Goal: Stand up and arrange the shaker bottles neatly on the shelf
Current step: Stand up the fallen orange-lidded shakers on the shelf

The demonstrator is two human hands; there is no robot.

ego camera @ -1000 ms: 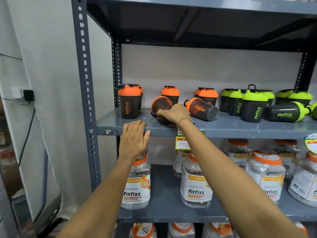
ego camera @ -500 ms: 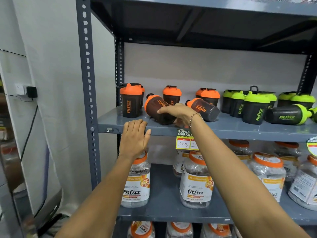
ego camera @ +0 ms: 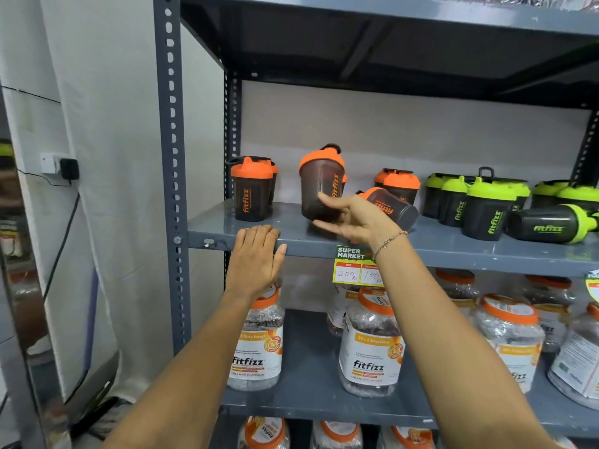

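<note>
On the grey shelf (ego camera: 453, 251) my right hand (ego camera: 353, 218) grips the base of a dark shaker bottle with an orange lid (ego camera: 319, 186); the bottle is nearly upright, tilted slightly, its bottom just above the shelf. Another orange-lidded shaker (ego camera: 251, 192) stands upright at the far left. Right behind my right hand one orange-lidded shaker lies on its side (ego camera: 392, 207). More orange-lidded ones (ego camera: 400, 186) stand at the back. Green-lidded shakers (ego camera: 486, 209) stand to the right, and one green shaker lies on its side (ego camera: 551, 223). My left hand (ego camera: 256, 257) rests flat on the shelf's front edge.
A price tag (ego camera: 353, 265) hangs from the shelf edge under my right wrist. Clear jars with orange lids (ego camera: 256, 345) fill the shelf below. The perforated steel post (ego camera: 170, 157) stands at the left, with a wall and a plug socket (ego camera: 56, 163) beyond it.
My right hand has turned the orange-lidded shaker from lying on its side to nearly upright and lifted it a little. My left hand has stayed on the shelf edge.
</note>
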